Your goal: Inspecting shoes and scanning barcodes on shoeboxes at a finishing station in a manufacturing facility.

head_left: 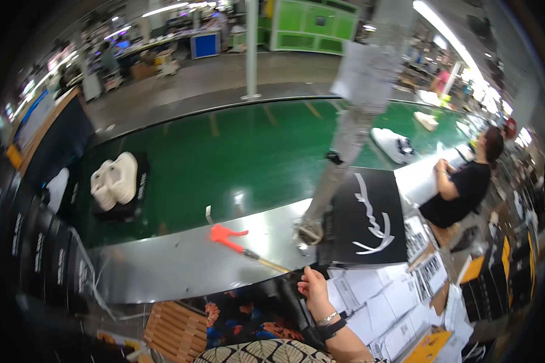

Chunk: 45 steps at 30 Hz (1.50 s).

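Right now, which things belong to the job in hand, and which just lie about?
Probably part of the work:
black box near the right hand
white papers
pale shoes at left

Apparently just lying about:
red air gun on the metal ledge
brown slatted piece

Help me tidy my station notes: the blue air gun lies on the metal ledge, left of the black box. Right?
Not quite: the head view shows the air gun is orange-red, not blue, on the metal ledge, left of the black box.

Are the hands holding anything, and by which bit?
I can't tell: the right hand is curled, nothing clearly showing in it. The left hand isn't visible.
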Each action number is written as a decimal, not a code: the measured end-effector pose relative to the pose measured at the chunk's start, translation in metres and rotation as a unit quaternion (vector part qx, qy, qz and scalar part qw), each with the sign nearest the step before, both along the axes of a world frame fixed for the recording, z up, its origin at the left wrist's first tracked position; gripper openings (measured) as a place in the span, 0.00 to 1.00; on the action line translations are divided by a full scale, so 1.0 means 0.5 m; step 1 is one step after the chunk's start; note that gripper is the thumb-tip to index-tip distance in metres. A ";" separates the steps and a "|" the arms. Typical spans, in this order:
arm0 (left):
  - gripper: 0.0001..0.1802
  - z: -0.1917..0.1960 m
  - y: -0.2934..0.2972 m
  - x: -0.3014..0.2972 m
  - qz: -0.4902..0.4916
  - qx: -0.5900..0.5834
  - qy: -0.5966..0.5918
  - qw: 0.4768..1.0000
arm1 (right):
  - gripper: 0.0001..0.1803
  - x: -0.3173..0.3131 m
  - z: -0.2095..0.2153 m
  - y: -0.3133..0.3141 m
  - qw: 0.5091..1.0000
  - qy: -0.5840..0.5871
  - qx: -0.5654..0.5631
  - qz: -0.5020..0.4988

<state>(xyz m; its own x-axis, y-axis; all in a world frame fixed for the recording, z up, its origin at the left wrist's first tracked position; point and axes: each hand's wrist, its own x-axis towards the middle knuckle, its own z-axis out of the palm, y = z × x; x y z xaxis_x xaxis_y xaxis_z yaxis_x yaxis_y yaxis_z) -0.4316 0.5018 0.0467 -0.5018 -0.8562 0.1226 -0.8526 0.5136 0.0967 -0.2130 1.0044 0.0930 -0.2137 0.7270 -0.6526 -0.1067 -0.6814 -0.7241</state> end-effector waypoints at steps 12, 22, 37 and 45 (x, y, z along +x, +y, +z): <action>0.33 0.042 0.189 -0.071 -0.454 -0.006 0.156 0.877 | 0.23 -0.357 -0.095 -0.073 0.632 -0.138 0.616 0.449; 0.29 -0.020 0.616 -0.356 -0.852 0.129 -0.046 0.505 | 0.29 -0.457 -0.175 -0.044 0.414 -0.300 0.653 0.559; 0.32 -0.101 0.597 -0.411 -0.888 0.080 -0.111 0.440 | 0.25 -0.436 -0.192 -0.036 0.436 -0.311 0.618 0.576; 0.33 -0.103 0.588 -0.416 -0.901 0.067 -0.119 0.412 | 0.21 -0.462 -0.178 -0.037 0.459 -0.306 0.619 0.559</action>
